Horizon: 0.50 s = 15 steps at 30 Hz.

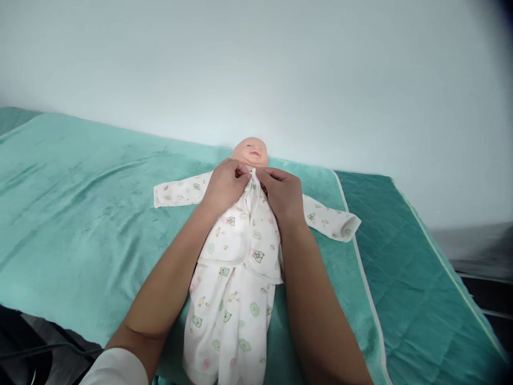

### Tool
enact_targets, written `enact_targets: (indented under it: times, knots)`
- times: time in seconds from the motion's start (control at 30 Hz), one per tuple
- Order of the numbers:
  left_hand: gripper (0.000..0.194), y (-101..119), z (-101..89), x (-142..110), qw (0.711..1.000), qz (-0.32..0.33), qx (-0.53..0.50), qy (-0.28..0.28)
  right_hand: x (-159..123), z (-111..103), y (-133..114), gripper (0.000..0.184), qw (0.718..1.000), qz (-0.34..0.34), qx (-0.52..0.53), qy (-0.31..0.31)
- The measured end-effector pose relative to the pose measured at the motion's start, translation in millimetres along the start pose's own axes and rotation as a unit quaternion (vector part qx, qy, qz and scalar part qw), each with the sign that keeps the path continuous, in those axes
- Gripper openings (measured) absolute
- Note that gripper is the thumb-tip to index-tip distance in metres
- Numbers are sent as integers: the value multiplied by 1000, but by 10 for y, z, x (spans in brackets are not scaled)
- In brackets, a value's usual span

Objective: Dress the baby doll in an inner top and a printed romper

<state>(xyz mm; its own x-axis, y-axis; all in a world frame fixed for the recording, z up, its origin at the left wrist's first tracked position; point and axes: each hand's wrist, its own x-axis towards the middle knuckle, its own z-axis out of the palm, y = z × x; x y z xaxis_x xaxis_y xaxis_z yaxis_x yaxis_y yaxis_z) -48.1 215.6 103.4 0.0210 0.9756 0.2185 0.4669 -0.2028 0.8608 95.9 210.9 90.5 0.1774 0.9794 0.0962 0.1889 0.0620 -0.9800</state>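
Note:
A baby doll lies on its back, dressed in a white printed baby jacket and matching trousers. Both sleeves stretch out to the sides. My left hand pinches one front edge of the jacket near the neck. On the other side of the opening, my right hand grips the opposite edge with closed fingers. Between the two hands the edges meet just under the doll's chin. A fastening there is too small to make out. Lower down, the jacket front hangs slightly apart.
The doll rests on a light green blanket, with a darker green quilted cover showing at the right. A pale wall rises right behind the doll's head. Dark items and a cable are at the lower left.

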Motion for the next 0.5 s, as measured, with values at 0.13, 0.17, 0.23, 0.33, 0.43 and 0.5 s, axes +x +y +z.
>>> enact_targets:
  times: [0.13,0.17,0.23,0.33,0.43,0.5]
  knots:
    - [13,-30,-9,19,1000,-11,-22,-8,3,-17,12,18,1000,-11,14,-26]
    - [13,-37,-14,23,1000,-14,-25,-9,2,-24,10,18,999,-13,17,-33]
    - [14,-53,-26,29,999,-17,-30,-12,-2,-39,3,20,999,-13,14,-45]
    - [18,-82,-47,36,999,-15,-38,-26,-7,-56,0,23,998,-16,-1,-58]
    - [33,-93,-62,37,998,-12,-41,-44,-8,-58,-3,21,997,-38,-9,-71]
    - [42,-78,-61,31,998,-16,-42,-54,-11,-53,-15,20,995,-53,-24,-81]
